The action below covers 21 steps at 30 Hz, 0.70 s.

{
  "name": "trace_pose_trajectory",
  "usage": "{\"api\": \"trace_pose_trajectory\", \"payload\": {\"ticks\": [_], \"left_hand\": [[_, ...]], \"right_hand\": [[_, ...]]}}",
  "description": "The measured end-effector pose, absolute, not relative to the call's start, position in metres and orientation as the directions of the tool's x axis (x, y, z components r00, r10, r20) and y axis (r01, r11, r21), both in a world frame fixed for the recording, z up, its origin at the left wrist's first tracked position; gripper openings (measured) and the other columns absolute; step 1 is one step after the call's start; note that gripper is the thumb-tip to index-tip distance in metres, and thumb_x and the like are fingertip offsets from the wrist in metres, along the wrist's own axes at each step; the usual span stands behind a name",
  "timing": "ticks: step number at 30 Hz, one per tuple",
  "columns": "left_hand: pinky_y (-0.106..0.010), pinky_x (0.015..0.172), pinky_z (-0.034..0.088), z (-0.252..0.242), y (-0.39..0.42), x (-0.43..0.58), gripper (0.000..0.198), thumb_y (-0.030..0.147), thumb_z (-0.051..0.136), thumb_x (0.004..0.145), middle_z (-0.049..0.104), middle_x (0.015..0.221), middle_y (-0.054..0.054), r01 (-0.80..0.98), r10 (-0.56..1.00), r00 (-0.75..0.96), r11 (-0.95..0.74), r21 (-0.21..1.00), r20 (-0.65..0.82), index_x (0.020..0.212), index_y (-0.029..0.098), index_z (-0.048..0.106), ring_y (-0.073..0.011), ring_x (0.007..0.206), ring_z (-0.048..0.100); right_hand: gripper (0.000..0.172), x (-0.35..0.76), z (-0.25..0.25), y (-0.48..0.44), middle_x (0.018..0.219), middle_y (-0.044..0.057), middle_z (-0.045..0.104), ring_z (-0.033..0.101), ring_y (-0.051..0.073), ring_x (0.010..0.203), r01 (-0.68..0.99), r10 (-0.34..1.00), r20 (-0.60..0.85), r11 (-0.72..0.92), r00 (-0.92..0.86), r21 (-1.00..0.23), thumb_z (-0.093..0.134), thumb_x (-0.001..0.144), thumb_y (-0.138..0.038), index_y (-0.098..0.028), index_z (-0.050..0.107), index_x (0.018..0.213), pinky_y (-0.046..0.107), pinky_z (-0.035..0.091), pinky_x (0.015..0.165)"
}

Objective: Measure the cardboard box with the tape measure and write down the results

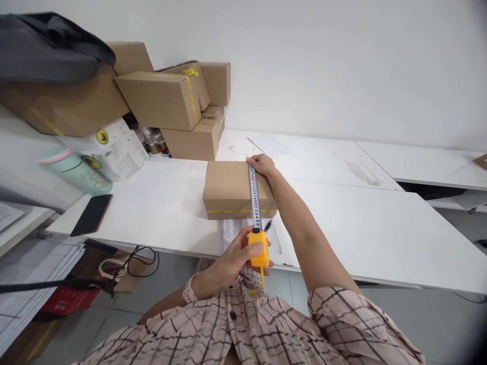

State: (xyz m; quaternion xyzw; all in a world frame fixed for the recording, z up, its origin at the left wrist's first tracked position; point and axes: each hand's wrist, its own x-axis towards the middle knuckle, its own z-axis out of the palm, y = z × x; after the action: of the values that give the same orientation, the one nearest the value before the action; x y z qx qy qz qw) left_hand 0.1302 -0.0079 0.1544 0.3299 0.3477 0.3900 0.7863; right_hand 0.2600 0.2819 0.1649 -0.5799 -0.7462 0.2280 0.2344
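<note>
Slippage seems the likeliest fault: if the blade point(253, 195) is loosed by the fingertips of the right hand point(262, 164), it could be snapped back toward the left hand point(240, 251) and the case point(258, 248) gripped there. The box point(228, 182), set between the right fingers at its far edge and the left fingers on its near side, could be dragged askew if the case is pulled too hard. The pen point(268, 226), just beyond the left fingers, might be knocked by a sideways swing of the case. The right forearm point(304, 230) is stretched forward and slanted inward, with the wrist bent and the fingers gathered on the blade's end; whether its hook is caught on the box cannot be told. The left hand is held low at the near edge of the table point(350, 218), its fingers clamped round the case, with the thumb laid across it.
</note>
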Motion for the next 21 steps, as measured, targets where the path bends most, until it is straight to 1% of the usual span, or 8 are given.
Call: {"api": "trace_pose_trajectory", "payload": {"ticks": [3,5,8,10,13,17,21], "left_hand": [[-0.036,0.066,0.061,0.157,-0.009,0.130,0.055,0.051,0.082,0.073,0.060,0.117,-0.009,-0.380,0.852,0.431,0.470,0.796,-0.297,0.112,0.024,0.054,-0.0227,0.080,0.074],[-0.035,0.065,0.060,0.158,-0.009,0.131,0.055,0.051,0.082,0.072,0.060,0.114,-0.008,-0.386,0.860,0.416,0.462,0.798,-0.297,0.110,0.023,0.055,-0.0223,0.080,0.074],[-0.033,0.063,0.059,0.157,-0.008,0.132,0.055,0.052,0.082,0.072,0.060,0.112,-0.008,-0.396,0.864,0.411,0.457,0.796,-0.291,0.108,0.022,0.055,-0.0218,0.079,0.073],[-0.033,0.063,0.059,0.157,-0.008,0.132,0.054,0.052,0.082,0.073,0.060,0.113,-0.008,-0.398,0.865,0.411,0.454,0.797,-0.287,0.108,0.022,0.055,-0.0218,0.080,0.073],[-0.034,0.065,0.060,0.158,-0.008,0.131,0.052,0.052,0.081,0.074,0.060,0.114,-0.008,-0.386,0.866,0.409,0.449,0.806,-0.287,0.108,0.022,0.055,-0.0226,0.082,0.073],[-0.036,0.067,0.061,0.158,-0.008,0.130,0.055,0.053,0.081,0.074,0.059,0.113,-0.008,-0.380,0.865,0.406,0.453,0.806,-0.295,0.111,0.022,0.055,-0.0242,0.082,0.075],[-0.036,0.067,0.062,0.153,-0.006,0.131,0.052,0.051,0.078,0.078,0.060,0.115,-0.009,-0.386,0.866,0.411,0.447,0.807,-0.283,0.112,0.020,0.054,-0.0256,0.085,0.075]], "right_hand": [[0.040,0.261,0.165,0.282,0.066,0.000,0.053,0.051,0.019,0.073,0.758,0.970,0.081,0.230,-0.229,-0.610,0.048,0.094,-0.048,-0.022,0.049,0.063,0.037,0.036,0.087],[0.042,0.261,0.164,0.284,0.068,0.001,0.055,0.052,0.019,0.076,0.762,0.965,0.080,0.246,-0.248,-0.599,0.046,0.095,-0.050,-0.022,0.051,0.065,0.039,0.035,0.093],[0.045,0.261,0.160,0.288,0.069,0.000,0.057,0.053,0.018,0.076,0.769,0.958,0.084,0.271,-0.273,-0.579,0.043,0.096,-0.054,-0.022,0.053,0.066,0.044,0.030,0.103],[0.046,0.260,0.157,0.291,0.071,0.000,0.058,0.053,0.018,0.077,0.772,0.956,0.091,0.279,-0.279,-0.572,0.042,0.096,-0.056,-0.022,0.055,0.068,0.048,0.026,0.107],[0.048,0.260,0.155,0.293,0.073,0.001,0.061,0.054,0.019,0.079,0.776,0.956,0.101,0.283,-0.276,-0.563,0.041,0.096,-0.058,-0.022,0.059,0.071,0.049,0.025,0.109],[0.047,0.260,0.154,0.294,0.075,0.003,0.064,0.055,0.021,0.081,0.780,0.954,0.107,0.291,-0.280,-0.554,0.042,0.095,-0.059,-0.022,0.062,0.074,0.050,0.025,0.109],[0.046,0.257,0.154,0.293,0.077,0.002,0.066,0.058,0.022,0.083,0.787,0.956,0.093,0.284,-0.280,-0.547,0.043,0.094,-0.058,-0.022,0.063,0.074,0.052,0.026,0.109]]}}
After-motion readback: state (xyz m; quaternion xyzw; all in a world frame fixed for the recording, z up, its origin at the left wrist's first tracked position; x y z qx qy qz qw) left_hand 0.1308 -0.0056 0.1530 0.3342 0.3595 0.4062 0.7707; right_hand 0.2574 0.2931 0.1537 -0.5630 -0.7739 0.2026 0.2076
